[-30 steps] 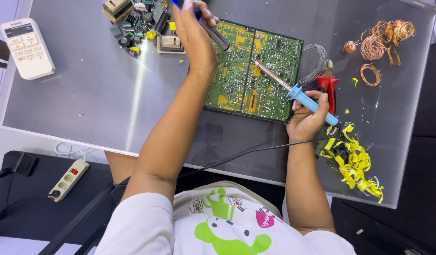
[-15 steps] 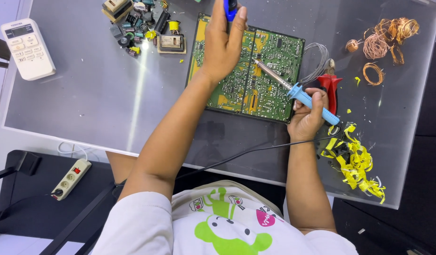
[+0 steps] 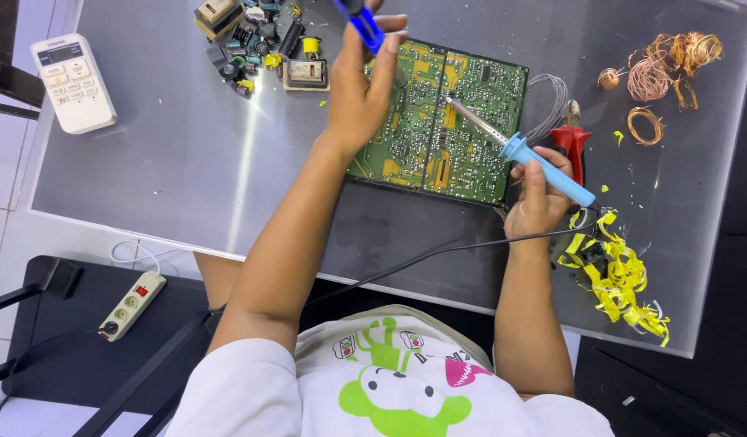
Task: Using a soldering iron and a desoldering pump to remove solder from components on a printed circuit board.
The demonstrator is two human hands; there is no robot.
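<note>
- Right hand (image 3: 537, 202) is wrapped tight round the blue soldering iron (image 3: 543, 166), tip on the green board (image 3: 442, 121).
- Left hand (image 3: 361, 89) is closed round a blue tool (image 3: 361, 23) above the board's left edge.
- The board lies flat on the grey table (image 3: 171, 162), red pliers (image 3: 569, 146) just right.

Your board (image 3: 438, 121) lies centre on the table (image 3: 171, 162); parts (image 3: 252, 40) left, pliers (image 3: 571, 146) right, remote (image 3: 72, 81) far left.

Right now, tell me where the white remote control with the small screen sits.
In the head view, the white remote control lies at the far left corner of the grey glass table, left of the heap of loose electronic parts.
</note>
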